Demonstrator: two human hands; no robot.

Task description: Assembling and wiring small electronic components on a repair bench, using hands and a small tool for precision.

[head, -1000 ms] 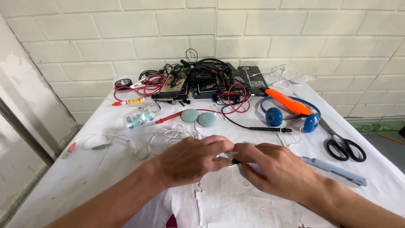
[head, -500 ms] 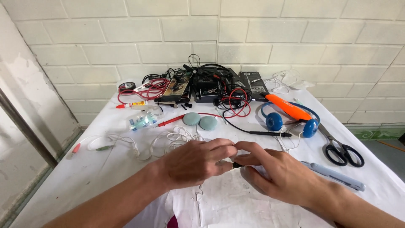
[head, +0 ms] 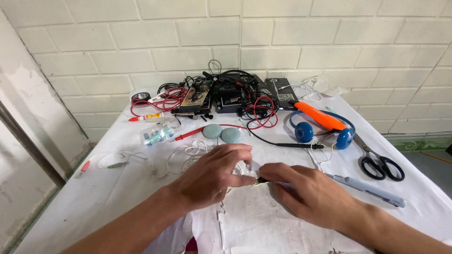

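Makeshift electronics repair bench: tangled wires [head: 256, 110], scissors [head: 379, 162].

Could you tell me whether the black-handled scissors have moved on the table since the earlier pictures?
No. The black-handled scissors lie in the same spot beside the blue headphones, right of both hands.

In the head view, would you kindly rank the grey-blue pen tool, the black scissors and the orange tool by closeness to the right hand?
From the right hand:
1. Grey-blue pen tool, just right of the hand.
2. Black scissors, farther right, near the table edge.
3. Orange tool, behind, lying over the blue headphones.
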